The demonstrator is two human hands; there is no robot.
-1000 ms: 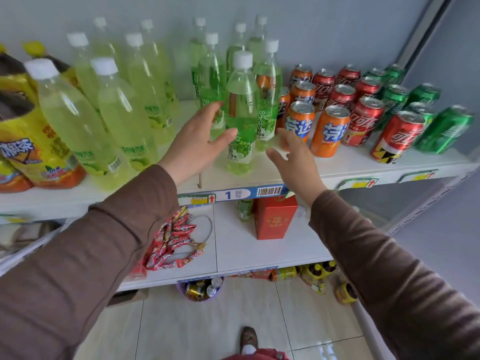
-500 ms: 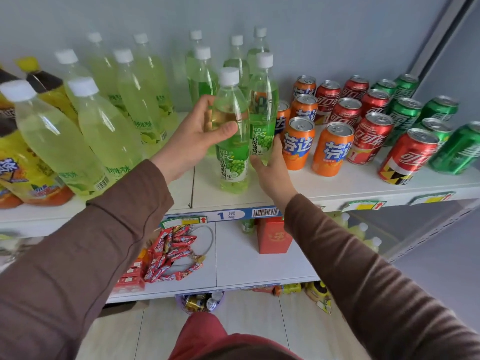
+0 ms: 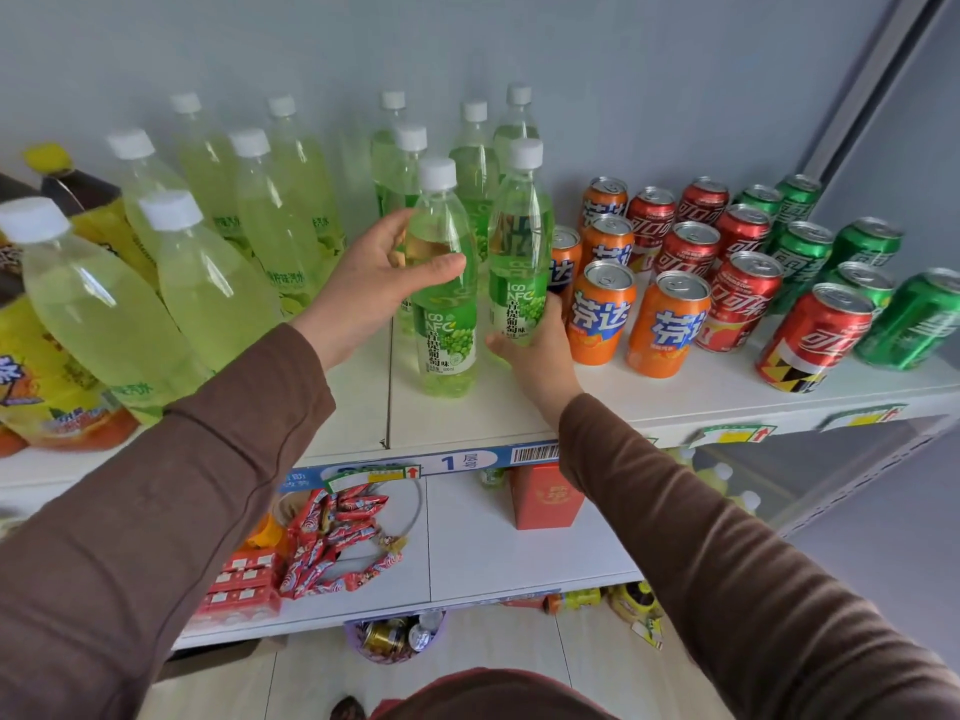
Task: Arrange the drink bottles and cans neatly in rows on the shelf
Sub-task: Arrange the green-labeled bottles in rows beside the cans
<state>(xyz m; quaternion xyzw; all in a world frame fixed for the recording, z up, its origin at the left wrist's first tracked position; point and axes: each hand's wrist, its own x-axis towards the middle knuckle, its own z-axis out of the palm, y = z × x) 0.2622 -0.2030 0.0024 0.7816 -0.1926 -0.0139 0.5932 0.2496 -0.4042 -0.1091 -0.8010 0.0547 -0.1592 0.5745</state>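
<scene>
On the white shelf [image 3: 519,413] stand several green grape-drink bottles with white caps. My left hand [image 3: 363,288] grips the front grape bottle [image 3: 447,324] round its upper body, thumb across the front. My right hand [image 3: 540,350] holds the base of the grape bottle beside it [image 3: 519,252], fingers curled round its lower label. Both bottles stand upright on the shelf. To the right are rows of orange cans [image 3: 600,311], red cans [image 3: 743,298] and green cans [image 3: 914,319].
Large pale lemon-drink bottles [image 3: 208,283] fill the shelf's left side, with yellow-labelled tea bottles [image 3: 36,366] at the far left. A lower shelf carries red snack packets [image 3: 332,548] and a red box [image 3: 545,498]. A grey wall backs the shelf.
Both hands have gone from open and reaching to holding bottles: the left closed round the front grape bottle, the right moved onto the base of the one beside it.
</scene>
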